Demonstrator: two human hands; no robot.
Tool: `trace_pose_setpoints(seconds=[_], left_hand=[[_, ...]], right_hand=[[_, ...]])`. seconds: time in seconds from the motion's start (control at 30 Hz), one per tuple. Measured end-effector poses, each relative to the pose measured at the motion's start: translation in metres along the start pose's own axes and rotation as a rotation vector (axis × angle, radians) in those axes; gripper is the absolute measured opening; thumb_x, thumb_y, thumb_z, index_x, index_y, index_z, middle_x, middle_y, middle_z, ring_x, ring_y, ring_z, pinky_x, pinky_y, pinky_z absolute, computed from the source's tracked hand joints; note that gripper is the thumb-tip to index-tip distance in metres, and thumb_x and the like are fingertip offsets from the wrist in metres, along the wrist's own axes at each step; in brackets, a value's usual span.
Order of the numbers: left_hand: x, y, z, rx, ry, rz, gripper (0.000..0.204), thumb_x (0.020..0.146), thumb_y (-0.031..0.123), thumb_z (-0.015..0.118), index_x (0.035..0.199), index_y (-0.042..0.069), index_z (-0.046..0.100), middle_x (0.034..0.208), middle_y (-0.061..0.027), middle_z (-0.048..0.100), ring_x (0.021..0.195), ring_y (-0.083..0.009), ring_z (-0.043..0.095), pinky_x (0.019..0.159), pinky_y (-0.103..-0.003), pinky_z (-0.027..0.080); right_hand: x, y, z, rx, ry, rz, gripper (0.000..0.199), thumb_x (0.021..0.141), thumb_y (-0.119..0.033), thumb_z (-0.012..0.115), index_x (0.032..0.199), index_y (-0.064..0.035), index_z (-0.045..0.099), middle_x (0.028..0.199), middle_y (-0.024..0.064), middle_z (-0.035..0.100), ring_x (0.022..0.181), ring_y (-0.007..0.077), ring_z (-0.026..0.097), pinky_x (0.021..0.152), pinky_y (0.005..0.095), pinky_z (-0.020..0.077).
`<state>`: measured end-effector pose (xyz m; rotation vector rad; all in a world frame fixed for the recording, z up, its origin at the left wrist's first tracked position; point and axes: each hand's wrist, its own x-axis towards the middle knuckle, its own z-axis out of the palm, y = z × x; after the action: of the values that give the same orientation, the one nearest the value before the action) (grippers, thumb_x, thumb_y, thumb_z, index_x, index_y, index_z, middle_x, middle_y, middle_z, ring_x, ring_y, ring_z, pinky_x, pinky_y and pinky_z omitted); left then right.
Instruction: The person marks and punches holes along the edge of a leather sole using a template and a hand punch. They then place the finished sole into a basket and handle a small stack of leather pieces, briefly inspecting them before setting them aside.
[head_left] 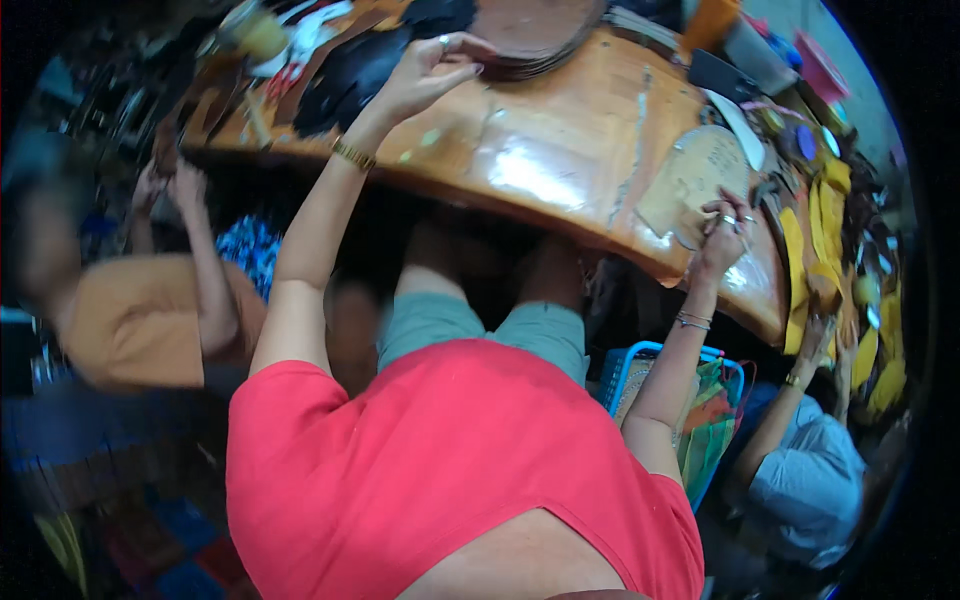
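Observation:
My left hand point(432, 75) reaches over the wooden table to the near left edge of a stack of rounded brown leather pieces point(535, 35). Its forefinger meets the stack's edge, the thumb stands apart below, and no object shows between them. At the table's right side my right hand point(725, 238) is over the lower right edge of a tan flat template point(700, 175) with handwriting on it. The fingers of that hand are bent together; whatever they may hold is too small to tell. Black leather pieces point(365, 75) lie left of my left hand.
Red-handled scissors point(287, 78) and a jar point(252, 30) sit at the table's point(450, 140) far left. Yellow strips point(825, 225) lie at the right, near a co-worker's hands point(818, 340). Another person point(150, 310) works at the left. A blue basket point(645, 350) stands below the table.

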<state>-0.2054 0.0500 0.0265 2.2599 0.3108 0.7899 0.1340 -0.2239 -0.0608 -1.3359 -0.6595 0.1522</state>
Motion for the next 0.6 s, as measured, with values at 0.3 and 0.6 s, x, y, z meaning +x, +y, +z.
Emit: trace_pose_setpoints(seconds=[0.3, 0.6], left_hand=[[-0.332, -0.017, -0.023, -0.075, 0.34, -0.75, 0.03, 0.087, 0.003, 0.062, 0.117, 0.004, 0.06, 0.113, -0.0075, 0.065, 0.104, -0.0148, 0.061, 0.093, -0.028, 0.048], [-0.52, -0.052, 0.08, 0.471, 0.074, -0.999, 0.085, 0.067, 0.035, 0.082, 0.136, 0.001, 0.045, 0.129, -0.0222, 0.05, 0.12, -0.0376, 0.048, 0.103, -0.043, 0.038]], right_hand=[[0.015, 0.026, -0.019, 0.059, -0.17, 0.091, 0.041, 0.101, -0.026, 0.034, 0.121, 0.0042, 0.052, 0.09, 0.0239, 0.069, 0.045, 0.0122, 0.055, 0.042, 0.0212, 0.0416], [0.019, 0.022, -0.013, -0.107, -0.198, 0.038, 0.036, 0.101, -0.024, 0.042, 0.112, 0.0041, 0.062, 0.088, 0.0194, 0.071, 0.046, 0.0084, 0.052, 0.043, 0.02, 0.0398]])
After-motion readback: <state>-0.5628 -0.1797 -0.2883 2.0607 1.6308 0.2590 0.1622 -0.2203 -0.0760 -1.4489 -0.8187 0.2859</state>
